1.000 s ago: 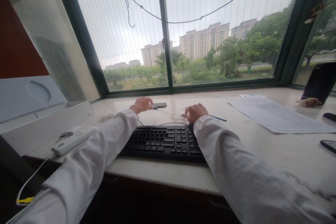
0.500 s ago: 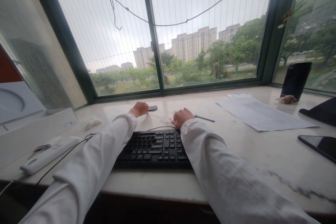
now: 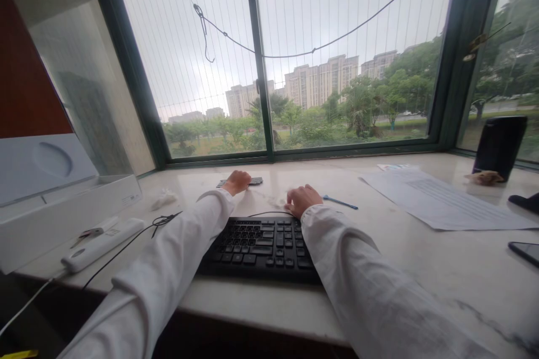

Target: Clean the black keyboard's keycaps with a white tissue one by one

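Mid-frame, the left hand rests curled on a small flat dark grey device lying on the pale marble tabletop — beyond the black keyboard. The right hand, loosely curled and holding nothing, lies beside a thin blue pen.

A wide window with dark green frames looks out on trees and tall buildings; grey daylight falls on the pale marble counter.

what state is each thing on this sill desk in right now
left hand: resting on the small dark device
right hand: fingers curled, down on the sill behind the keyboard
blue pen: lying flat, untouched
paper sheet: flat
white box: lid open
phone: screen dark
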Demonstrator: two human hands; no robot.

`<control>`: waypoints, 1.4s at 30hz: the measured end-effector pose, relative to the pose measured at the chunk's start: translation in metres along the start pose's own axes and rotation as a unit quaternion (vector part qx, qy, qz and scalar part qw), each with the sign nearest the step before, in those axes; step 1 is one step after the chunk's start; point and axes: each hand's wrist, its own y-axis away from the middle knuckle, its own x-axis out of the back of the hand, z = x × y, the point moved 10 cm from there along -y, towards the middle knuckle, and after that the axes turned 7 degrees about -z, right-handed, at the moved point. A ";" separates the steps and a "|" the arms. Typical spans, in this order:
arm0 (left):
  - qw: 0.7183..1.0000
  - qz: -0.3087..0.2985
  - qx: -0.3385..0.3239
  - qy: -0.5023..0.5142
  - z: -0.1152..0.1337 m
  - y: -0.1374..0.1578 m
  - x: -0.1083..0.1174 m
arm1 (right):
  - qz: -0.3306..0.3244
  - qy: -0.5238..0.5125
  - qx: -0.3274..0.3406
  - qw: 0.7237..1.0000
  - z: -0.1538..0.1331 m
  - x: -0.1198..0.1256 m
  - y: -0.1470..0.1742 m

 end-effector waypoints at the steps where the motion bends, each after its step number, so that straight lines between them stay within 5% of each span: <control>1: 1.000 0.000 0.002 0.002 -0.002 0.000 -0.001 | 0.005 -0.007 0.001 1.000 0.000 0.001 0.000; 9: 0.997 0.038 0.022 0.058 -0.004 0.006 0.009 | -0.024 -0.009 0.000 1.000 0.001 -0.009 -0.003; 17: 0.972 0.117 0.069 0.192 -0.015 0.051 0.060 | -0.031 -0.037 -0.019 0.999 0.007 -0.015 -0.008; 18: 0.963 0.128 0.073 0.227 -0.015 0.060 0.068 | -0.037 -0.049 -0.031 0.998 0.010 -0.017 -0.008; 21: 0.872 0.150 0.057 0.462 -0.009 0.087 0.082 | -0.049 -0.071 -0.058 0.995 0.018 -0.021 -0.009; 24: 0.797 0.145 0.060 0.583 0.006 0.108 0.088 | 0.004 -0.151 -0.071 0.986 0.029 -0.013 -0.010; 28: 0.781 0.203 0.085 0.585 0.017 0.130 0.100 | 0.085 -0.432 -0.075 0.895 0.041 -0.002 -0.010; 32: 0.828 0.279 0.080 0.480 0.024 0.148 0.116 | 0.079 -0.660 0.016 0.747 0.006 0.002 -0.012; 34: 0.846 0.295 0.053 0.441 0.032 0.154 0.121 | 0.062 -0.713 0.043 0.698 -0.016 0.001 -0.012; 42: 0.859 0.311 -0.024 0.405 0.049 0.161 0.123 | 0.061 -0.751 -0.012 0.657 -0.026 -0.011 -0.005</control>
